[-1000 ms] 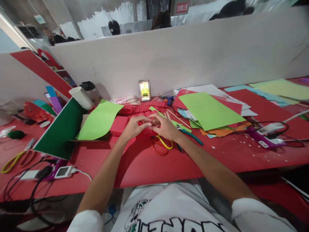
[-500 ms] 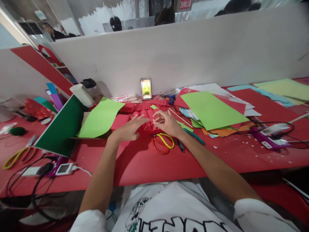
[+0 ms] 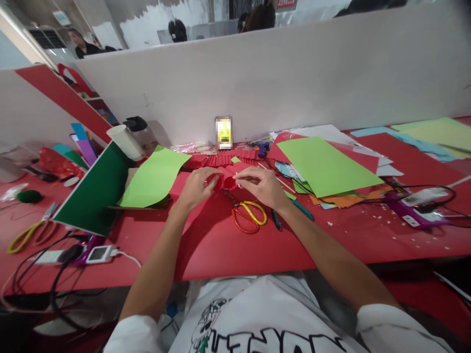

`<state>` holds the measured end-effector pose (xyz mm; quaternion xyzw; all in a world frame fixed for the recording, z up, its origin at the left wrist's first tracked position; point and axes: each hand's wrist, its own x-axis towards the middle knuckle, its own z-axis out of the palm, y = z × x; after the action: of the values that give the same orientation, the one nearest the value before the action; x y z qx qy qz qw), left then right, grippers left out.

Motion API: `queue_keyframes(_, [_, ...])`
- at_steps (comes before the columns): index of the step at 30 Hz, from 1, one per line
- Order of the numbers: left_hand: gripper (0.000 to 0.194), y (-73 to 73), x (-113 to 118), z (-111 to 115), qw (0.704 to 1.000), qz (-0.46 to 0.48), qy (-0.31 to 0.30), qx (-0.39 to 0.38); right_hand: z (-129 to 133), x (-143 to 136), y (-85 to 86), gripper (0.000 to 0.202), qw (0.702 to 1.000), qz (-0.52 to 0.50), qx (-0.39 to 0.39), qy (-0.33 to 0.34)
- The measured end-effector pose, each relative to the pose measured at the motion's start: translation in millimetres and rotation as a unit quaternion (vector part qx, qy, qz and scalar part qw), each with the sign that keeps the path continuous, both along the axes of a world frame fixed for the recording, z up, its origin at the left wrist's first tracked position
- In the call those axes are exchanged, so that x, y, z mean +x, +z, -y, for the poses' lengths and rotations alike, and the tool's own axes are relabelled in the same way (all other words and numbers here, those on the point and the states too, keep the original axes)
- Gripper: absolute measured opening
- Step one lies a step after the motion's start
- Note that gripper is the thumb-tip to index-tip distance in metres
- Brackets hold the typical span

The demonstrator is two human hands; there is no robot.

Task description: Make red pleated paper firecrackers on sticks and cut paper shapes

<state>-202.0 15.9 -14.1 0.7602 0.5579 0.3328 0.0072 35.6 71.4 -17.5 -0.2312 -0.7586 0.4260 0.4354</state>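
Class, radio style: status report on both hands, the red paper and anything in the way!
Left hand and right hand at opposite sides of curled red paper, exact grip unclear. Scissors close on near side, possibly in the way.

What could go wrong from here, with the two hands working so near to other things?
The red paper between the left hand and the right hand looks thin, so it might crease if pressed hard. The scissors lie just in front of it, so a lowered hand may knock them. The curved green sheet beside the left hand could be pushed by a sideways move.
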Motion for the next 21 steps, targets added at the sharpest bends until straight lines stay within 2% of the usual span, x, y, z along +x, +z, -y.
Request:
queue_keyframes(5, [0.028, -4.2, 0.2, -2.0, 1.0, -0.006, 0.028, -0.005, 5.9, -2.2, -0.3, 0.015, 0.998, 0.028, 0.036, -0.035])
queue_keyframes(11, [0.029, -5.5, 2.6, -2.0, 0.999, 0.007, 0.029, -0.01, 6.4, -12.6, -8.0, 0.009, 0.993, 0.045, 0.068, -0.085])
queue_keyframes(17, [0.028, -8.4, 2.1, -3.4, 0.999, 0.01, 0.037, -0.01, 7.1, -18.4, -11.8, 0.006, 0.978, 0.111, 0.152, -0.093])
queue_keyframes(21, [0.027, -10.2, 1.5, -4.4, 0.999, 0.018, 0.031, -0.009, 9.2, -19.7, -10.4, 0.008, 0.966, 0.139, 0.181, -0.124])
